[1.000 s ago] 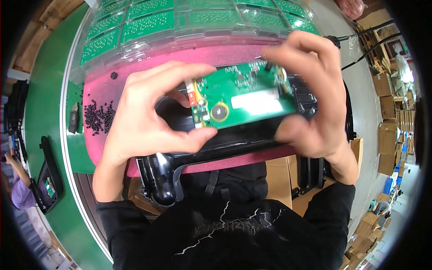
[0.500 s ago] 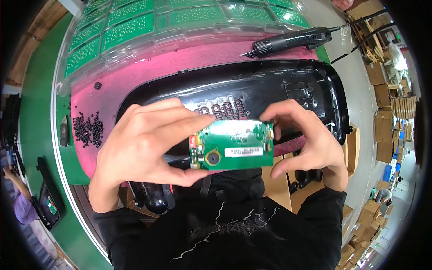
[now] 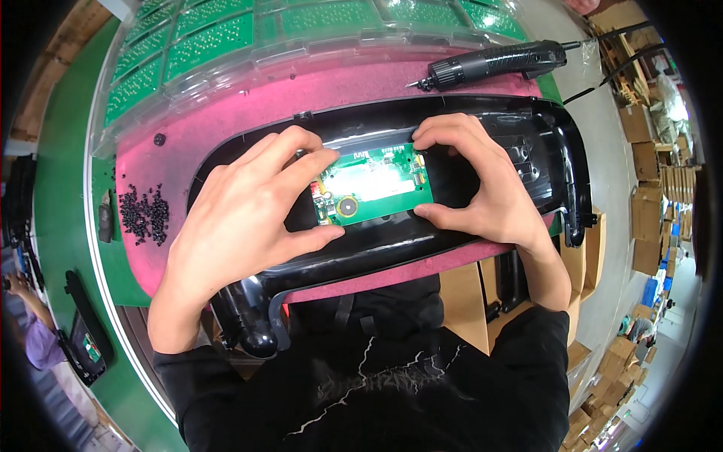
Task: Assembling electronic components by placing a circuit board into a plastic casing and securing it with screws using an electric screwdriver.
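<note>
Between both hands is a green circuit board (image 3: 384,200), component side up, with a round black part near its lower left and strong glare across its middle. My left hand (image 3: 256,200) grips the left edge with thumb and fingers. On the right edge, my right hand (image 3: 482,177) pinches the corners. Beneath the board lies a long black plastic housing (image 3: 354,256), hollow side up. The board covers the spot where cut-out openings lie in the housing; whether it touches the housing I cannot tell.
A black electric screwdriver (image 3: 493,66) lies beyond the housing on the pink mat (image 3: 260,102). Many small black screws (image 3: 144,215) are heaped at left. Clear trays of green boards (image 3: 211,41) stand at the back. Cardboard boxes (image 3: 463,305) are at lower right; a co-worker (image 3: 41,343) is far left.
Both hands have carried the circuit board away from my body and down over the housing, covering its cut-out openings. The board now appears smaller and slightly tilted.
</note>
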The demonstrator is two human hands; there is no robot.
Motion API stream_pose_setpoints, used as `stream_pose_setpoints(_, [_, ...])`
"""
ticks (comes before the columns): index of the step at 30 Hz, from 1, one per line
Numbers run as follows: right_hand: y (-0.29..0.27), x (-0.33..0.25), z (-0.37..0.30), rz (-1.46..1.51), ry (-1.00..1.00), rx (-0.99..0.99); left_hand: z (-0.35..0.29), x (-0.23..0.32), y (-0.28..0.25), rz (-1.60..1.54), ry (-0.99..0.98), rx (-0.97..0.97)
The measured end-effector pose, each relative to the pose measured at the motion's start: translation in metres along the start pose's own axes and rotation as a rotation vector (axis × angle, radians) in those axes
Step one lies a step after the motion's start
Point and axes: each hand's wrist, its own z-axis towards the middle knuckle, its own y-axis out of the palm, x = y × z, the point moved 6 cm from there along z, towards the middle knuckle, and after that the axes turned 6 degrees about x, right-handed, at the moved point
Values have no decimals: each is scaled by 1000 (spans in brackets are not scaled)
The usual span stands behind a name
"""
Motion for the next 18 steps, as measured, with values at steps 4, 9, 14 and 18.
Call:
stream_pose_setpoints(4, [4, 0, 1, -27, 8, 8, -2, -2, 0, 46, -48, -5])
stream_pose_setpoints(9, [7, -2, 2, -58, -24, 34, -5, -2, -1, 68, -33, -3])
stream_pose_setpoints(14, [10, -6, 5, -67, -38, 26, -6, -5, -6, 62, -30, -10])
stream_pose_setpoints(18, [13, -2, 1, -70, -41, 19, -9, -4, 2, 70, -1, -2])
